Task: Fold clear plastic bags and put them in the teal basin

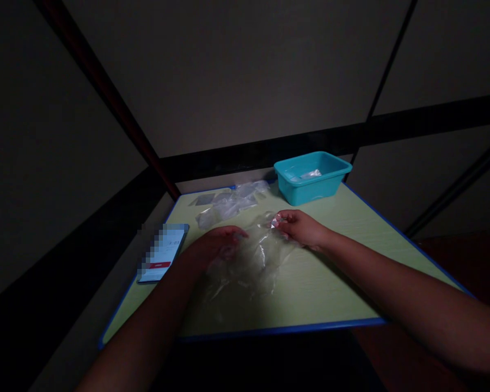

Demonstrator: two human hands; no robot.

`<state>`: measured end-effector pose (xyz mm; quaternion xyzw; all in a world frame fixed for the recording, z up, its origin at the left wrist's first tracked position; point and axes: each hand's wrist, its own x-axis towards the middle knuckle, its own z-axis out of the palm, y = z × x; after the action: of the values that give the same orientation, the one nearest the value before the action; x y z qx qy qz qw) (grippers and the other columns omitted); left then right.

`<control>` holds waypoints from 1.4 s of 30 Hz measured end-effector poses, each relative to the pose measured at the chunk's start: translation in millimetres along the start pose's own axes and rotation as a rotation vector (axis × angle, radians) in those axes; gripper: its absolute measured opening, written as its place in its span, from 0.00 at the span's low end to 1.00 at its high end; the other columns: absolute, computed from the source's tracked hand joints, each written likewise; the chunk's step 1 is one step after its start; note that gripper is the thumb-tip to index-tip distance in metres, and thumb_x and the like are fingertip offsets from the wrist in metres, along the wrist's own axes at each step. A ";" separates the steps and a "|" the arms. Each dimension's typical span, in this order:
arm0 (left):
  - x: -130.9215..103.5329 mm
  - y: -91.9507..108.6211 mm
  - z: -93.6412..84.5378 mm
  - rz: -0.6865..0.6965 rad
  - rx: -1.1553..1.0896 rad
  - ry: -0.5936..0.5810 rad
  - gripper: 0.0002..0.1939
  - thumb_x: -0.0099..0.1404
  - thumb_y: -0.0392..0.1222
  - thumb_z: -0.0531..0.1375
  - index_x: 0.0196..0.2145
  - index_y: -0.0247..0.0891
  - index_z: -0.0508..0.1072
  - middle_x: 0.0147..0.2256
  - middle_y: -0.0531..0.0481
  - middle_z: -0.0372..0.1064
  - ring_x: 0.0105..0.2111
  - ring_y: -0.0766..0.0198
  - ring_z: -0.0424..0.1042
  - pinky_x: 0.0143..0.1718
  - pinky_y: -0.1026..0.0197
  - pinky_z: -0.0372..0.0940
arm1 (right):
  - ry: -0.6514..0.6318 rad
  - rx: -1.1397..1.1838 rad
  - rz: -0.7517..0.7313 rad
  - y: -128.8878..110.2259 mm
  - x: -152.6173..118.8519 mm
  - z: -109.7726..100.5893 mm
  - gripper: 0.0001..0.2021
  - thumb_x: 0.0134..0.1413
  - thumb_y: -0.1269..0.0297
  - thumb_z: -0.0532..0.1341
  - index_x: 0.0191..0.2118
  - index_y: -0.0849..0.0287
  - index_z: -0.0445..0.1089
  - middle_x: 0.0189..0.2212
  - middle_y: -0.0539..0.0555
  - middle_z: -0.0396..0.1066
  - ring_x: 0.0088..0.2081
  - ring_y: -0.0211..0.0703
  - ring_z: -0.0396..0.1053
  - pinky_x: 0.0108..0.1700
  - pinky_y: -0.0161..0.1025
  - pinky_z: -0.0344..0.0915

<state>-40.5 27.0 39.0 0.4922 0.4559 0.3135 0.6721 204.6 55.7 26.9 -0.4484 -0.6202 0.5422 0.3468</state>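
A clear plastic bag (258, 256) is spread between my two hands, low over the table. My left hand (220, 239) has its fingers closed on the bag's left side. On the other side, my right hand (296, 224) pinches the bag's upper right edge, where a shiny bit catches the light at the fingertips. The bag looks crumpled and see-through, and whether anything lies inside it I cannot make out. Several more clear plastic bags (228, 204) lie flat in a loose group beyond my left hand.
A turquoise plastic basin (310, 188) with some clear plastic in it stands at the back right. At the left edge lies a tablet or phone (163, 253) with a lit screen. The pale green table (343, 294) has a blue rim, with walls behind and at left.
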 end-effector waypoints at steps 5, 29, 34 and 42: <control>1.3 6.4 -7.8 0.010 -0.018 0.127 0.13 0.46 0.44 0.68 0.25 0.36 0.69 0.18 0.57 0.60 0.16 0.73 0.57 0.17 0.70 0.51 | 0.042 -0.092 -0.014 0.2 1.4 -5.7 0.12 0.45 0.54 0.60 0.28 0.57 0.63 0.13 0.43 0.57 0.13 0.31 0.48 0.16 0.31 0.43; 19.5 -7.1 -16.4 0.569 0.796 0.749 0.12 0.55 0.39 0.55 0.39 0.40 0.69 0.27 0.55 0.62 0.28 0.63 0.64 0.31 0.62 0.59 | 0.179 -0.923 -0.086 2.5 6.7 -15.9 0.07 0.56 0.69 0.55 0.35 0.60 0.71 0.27 0.55 0.72 0.27 0.40 0.64 0.28 0.35 0.51; 16.9 -2.5 -25.5 0.544 0.729 0.832 0.10 0.56 0.41 0.56 0.38 0.40 0.68 0.26 0.56 0.63 0.26 0.63 0.65 0.29 0.63 0.59 | 0.209 -1.026 -0.020 2.6 7.5 -17.7 0.09 0.58 0.67 0.54 0.37 0.59 0.72 0.33 0.60 0.75 0.32 0.46 0.69 0.30 0.36 0.53; 9.3 -1.2 -7.5 0.840 1.053 0.754 0.10 0.62 0.42 0.55 0.40 0.38 0.69 0.41 0.43 0.68 0.44 0.54 0.67 0.47 0.52 0.62 | 0.253 -1.150 0.071 0.5 4.7 -15.8 0.11 0.59 0.66 0.53 0.40 0.59 0.72 0.35 0.64 0.75 0.34 0.50 0.72 0.31 0.38 0.57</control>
<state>-43.8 37.5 34.3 0.7387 0.5179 0.4305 -0.0268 217.5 65.8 28.9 -0.6463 -0.7529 0.0724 0.1009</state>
